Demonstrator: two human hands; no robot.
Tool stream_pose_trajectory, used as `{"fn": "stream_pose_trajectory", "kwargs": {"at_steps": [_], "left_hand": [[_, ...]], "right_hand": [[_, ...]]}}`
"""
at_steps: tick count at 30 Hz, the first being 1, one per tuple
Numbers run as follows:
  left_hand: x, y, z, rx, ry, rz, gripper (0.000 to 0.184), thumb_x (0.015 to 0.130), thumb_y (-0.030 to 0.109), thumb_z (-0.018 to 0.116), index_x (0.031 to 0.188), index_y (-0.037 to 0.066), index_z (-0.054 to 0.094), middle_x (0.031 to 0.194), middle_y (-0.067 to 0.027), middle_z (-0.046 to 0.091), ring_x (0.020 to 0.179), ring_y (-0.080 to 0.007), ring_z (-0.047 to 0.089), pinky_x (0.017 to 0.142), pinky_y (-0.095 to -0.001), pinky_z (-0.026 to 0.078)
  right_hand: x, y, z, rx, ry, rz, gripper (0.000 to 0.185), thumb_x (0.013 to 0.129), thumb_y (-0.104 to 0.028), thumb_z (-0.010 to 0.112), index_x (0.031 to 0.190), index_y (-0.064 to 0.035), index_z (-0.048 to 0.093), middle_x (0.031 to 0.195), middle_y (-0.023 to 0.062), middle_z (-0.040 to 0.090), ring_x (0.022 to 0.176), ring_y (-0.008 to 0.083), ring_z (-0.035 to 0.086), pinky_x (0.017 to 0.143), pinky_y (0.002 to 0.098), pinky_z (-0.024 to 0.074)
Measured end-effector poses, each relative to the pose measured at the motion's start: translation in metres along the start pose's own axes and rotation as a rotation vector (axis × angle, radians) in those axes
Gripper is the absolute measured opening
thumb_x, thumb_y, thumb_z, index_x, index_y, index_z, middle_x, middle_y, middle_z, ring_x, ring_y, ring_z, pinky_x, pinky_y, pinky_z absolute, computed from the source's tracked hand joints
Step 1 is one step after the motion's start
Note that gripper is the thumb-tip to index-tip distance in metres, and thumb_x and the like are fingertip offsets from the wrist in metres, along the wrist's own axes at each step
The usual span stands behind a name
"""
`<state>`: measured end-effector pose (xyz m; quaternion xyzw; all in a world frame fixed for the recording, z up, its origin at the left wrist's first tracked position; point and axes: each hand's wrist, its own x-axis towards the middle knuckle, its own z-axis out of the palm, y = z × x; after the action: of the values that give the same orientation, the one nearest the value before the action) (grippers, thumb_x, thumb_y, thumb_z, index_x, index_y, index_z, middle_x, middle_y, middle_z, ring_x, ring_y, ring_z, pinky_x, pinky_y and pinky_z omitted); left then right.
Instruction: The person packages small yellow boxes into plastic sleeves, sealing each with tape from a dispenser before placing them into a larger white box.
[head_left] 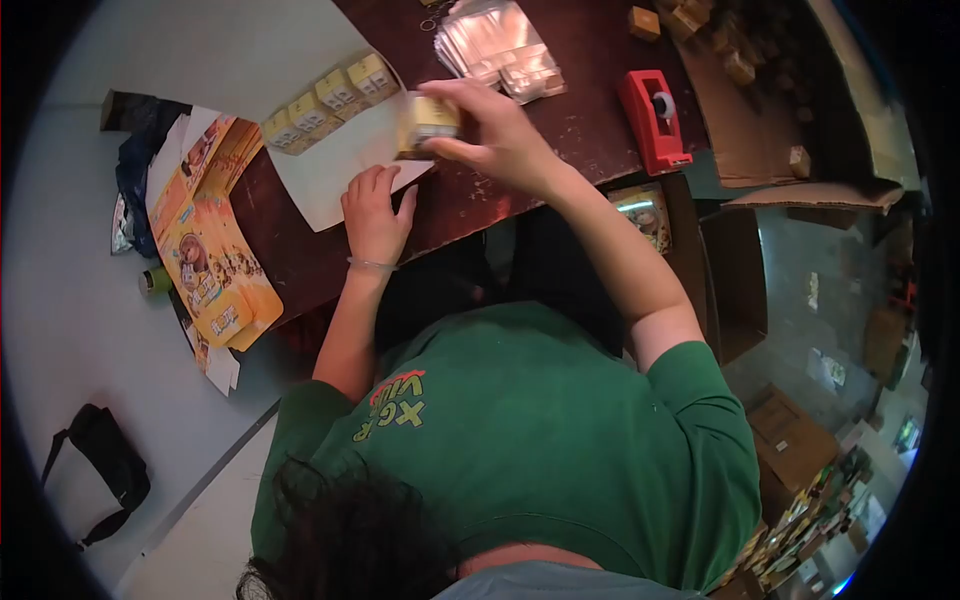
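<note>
My right hand [490, 135] is closed around a small yellow box [432, 118], thumb on one side and fingers on the other, above the table by the white sheet's right edge. My left hand [377, 212] rests on the near edge of the white sheet [315, 185], fingers spread and nothing visible in them. Beyond it, several small yellow boxes [328, 100] stand in a row on the sheet. Right of the held box lies a stack of clear plastic packets [500, 50].
A red tape dispenser [655, 125] stands on the dark red table [590, 120]. At the right, a large cardboard box [735, 130] holds small boxes. Flattened orange printed cartons [205, 255] overhang the table's left side. A black bag [105, 460] lies at the lower left.
</note>
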<state>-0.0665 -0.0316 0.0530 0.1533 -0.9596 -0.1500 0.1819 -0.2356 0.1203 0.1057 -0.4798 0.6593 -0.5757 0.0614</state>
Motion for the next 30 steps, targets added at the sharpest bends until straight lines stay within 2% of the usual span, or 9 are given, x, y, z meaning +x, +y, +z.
{"fn": "stream_pose_trajectory", "kwargs": {"at_steps": [6, 10, 13, 17, 21, 23, 25, 26, 30], "left_hand": [[-0.025, -0.016, 0.006, -0.107, -0.058, -0.022, 0.026, 0.082, 0.02, 0.068, 0.106, 0.008, 0.067, 0.106, -0.0109, 0.062, 0.102, -0.0306, 0.056, 0.087, -0.0414, 0.042], [-0.021, -0.022, -0.004, -0.256, -0.089, -0.045, 0.027, 0.083, 0.018, 0.068, 0.107, 0.005, 0.066, 0.107, -0.0122, 0.063, 0.101, -0.0325, 0.057, 0.087, -0.0425, 0.044], [-0.006, -0.045, -0.009, -0.301, -0.01, -0.081, 0.029, 0.085, 0.017, 0.068, 0.11, 0.003, 0.064, 0.11, -0.0163, 0.064, 0.102, -0.036, 0.059, 0.09, -0.0425, 0.046], [0.019, -0.065, -0.009, -0.375, -0.055, -0.115, 0.029, 0.087, 0.018, 0.067, 0.112, 0.002, 0.063, 0.109, -0.0159, 0.064, 0.098, -0.032, 0.061, 0.086, -0.0398, 0.049], [0.071, -0.052, 0.016, -0.706, -0.141, -0.168, 0.034, 0.09, 0.022, 0.065, 0.117, 0.001, 0.062, 0.108, -0.014, 0.065, 0.09, -0.0258, 0.063, 0.08, -0.0352, 0.05], [0.092, -0.062, 0.037, -0.613, -0.057, -0.174, 0.037, 0.091, 0.025, 0.064, 0.12, 0.002, 0.062, 0.108, -0.014, 0.066, 0.087, -0.0245, 0.063, 0.079, -0.0353, 0.051], [0.106, -0.069, 0.051, -0.591, -0.072, -0.203, 0.038, 0.092, 0.026, 0.063, 0.121, 0.002, 0.061, 0.107, -0.0141, 0.067, 0.086, -0.0242, 0.064, 0.078, -0.0358, 0.051], [0.102, -0.062, 0.047, -0.612, -0.051, -0.213, 0.038, 0.092, 0.025, 0.064, 0.122, 0.002, 0.061, 0.107, -0.0133, 0.067, 0.085, -0.0228, 0.064, 0.076, -0.0359, 0.052], [0.087, -0.033, 0.024, -0.711, -0.075, -0.217, 0.033, 0.092, 0.02, 0.064, 0.12, 0.003, 0.063, 0.103, -0.0106, 0.068, 0.081, -0.0183, 0.064, 0.07, -0.0305, 0.051]], "right_hand": [[0.077, 0.04, 0.165, -0.196, -0.226, -0.188, 0.046, 0.08, -0.008, 0.07, 0.124, -0.0124, 0.058, 0.131, 0.0143, 0.054, 0.105, 0.0351, 0.061, 0.085, 0.0408, 0.0535], [0.061, 0.038, 0.151, -0.163, -0.011, -0.229, 0.033, 0.078, -0.005, 0.071, 0.111, -0.0109, 0.065, 0.121, 0.0118, 0.06, 0.101, 0.0326, 0.063, 0.082, 0.0394, 0.0537], [0.048, 0.057, 0.07, -0.309, 0.284, -0.068, 0.022, 0.078, -0.005, 0.071, 0.1, -0.0077, 0.069, 0.108, 0.0113, 0.063, 0.101, 0.029, 0.061, 0.087, 0.0374, 0.0511], [0.005, 0.103, -0.044, -0.826, 0.473, 0.293, 0.036, 0.078, -0.028, 0.076, 0.108, -0.0086, 0.068, 0.116, 0.0141, 0.061, 0.111, 0.033, 0.053, 0.097, 0.0433, 0.0439], [-0.006, 0.127, -0.069, -0.778, 0.368, 0.535, 0.057, 0.082, -0.051, 0.07, 0.118, -0.0079, 0.066, 0.126, 0.016, 0.059, 0.119, 0.0346, 0.052, 0.101, 0.0437, 0.0431], [0.003, 0.14, -0.073, -0.781, 0.34, 0.59, 0.062, 0.083, -0.056, 0.067, 0.12, -0.0064, 0.066, 0.127, 0.0174, 0.059, 0.121, 0.035, 0.052, 0.101, 0.0432, 0.0435], [0.017, 0.15, -0.076, -0.716, 0.339, 0.692, 0.057, 0.081, -0.052, 0.07, 0.115, -0.0057, 0.068, 0.119, 0.0175, 0.064, 0.113, 0.0325, 0.059, 0.096, 0.0406, 0.0473], [0.021, 0.148, -0.079, -0.541, 0.339, 0.728, 0.049, 0.079, -0.046, 0.074, 0.107, -0.0052, 0.071, 0.101, 0.0159, 0.071, 0.093, 0.027, 0.068, 0.084, 0.0372, 0.053], [0.031, 0.165, -0.084, -0.358, 0.374, 0.784, 0.037, 0.079, -0.038, 0.075, 0.093, -0.0049, 0.07, 0.078, 0.0111, 0.072, 0.071, 0.021, 0.07, 0.069, 0.0348, 0.0551]]}}
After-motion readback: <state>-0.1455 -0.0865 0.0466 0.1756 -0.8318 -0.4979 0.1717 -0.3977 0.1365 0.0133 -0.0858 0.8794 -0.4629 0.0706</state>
